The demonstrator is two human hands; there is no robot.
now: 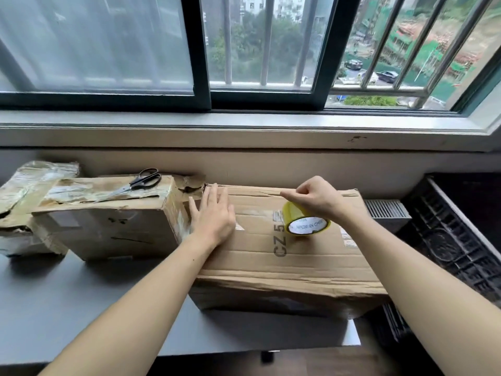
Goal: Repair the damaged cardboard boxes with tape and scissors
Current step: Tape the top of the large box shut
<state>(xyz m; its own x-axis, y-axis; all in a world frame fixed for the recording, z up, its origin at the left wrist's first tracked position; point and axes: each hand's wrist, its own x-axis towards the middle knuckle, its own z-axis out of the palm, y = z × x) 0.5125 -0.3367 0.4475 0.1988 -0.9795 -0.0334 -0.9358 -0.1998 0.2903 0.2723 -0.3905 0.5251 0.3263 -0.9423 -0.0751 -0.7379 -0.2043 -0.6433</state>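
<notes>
Hands on large box (pixel 284 256), left hand (pixel 214 215) flat, right hand (pixel 318 198) gripping tape roll (pixel 306 221); scissors (pixel 135 183) atop smaller box (pixel 108 229)

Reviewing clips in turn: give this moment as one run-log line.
left hand flat on large box | right hand on tape roll, pulling tape | scissors idle on middle box

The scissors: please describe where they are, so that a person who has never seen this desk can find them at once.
Start from the grey desk under the window and find the middle cardboard box, left of the large box under the left hand. The scissors lie flat on its torn top, closed; black handles and bare metal blades set them apart.
</notes>
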